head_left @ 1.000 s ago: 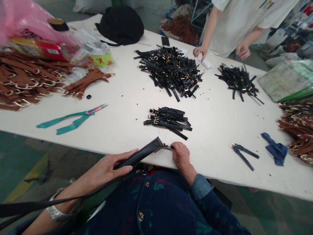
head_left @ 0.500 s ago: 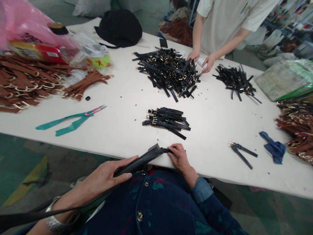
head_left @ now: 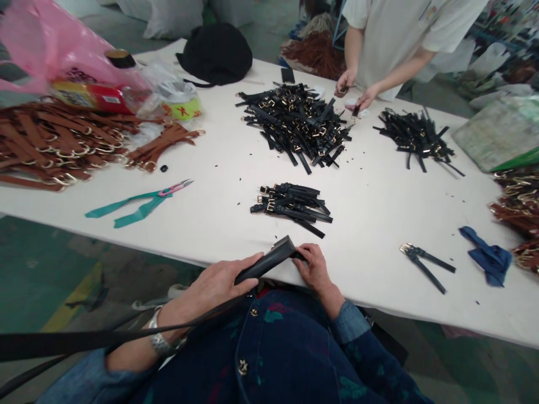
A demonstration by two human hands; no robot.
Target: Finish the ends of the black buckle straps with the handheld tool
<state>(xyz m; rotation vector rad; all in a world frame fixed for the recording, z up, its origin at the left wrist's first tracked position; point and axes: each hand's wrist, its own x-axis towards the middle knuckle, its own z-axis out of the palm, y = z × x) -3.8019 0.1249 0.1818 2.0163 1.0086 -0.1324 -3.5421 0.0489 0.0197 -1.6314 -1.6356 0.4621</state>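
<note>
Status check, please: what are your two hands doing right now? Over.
Left hand grips black strap at edge of table. Right hand pinches its tip. Strap pile lies just beyond, apart from both hands.

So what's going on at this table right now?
A seated person works at the near edge of the white table. Their left hand grips a long black strap that trails off to the left, and their right hand pinches its end at the table edge. A small bundle of buckled straps lies just beyond, a bigger heap further back. Across the table, another person's hands work beside that heap.
</note>
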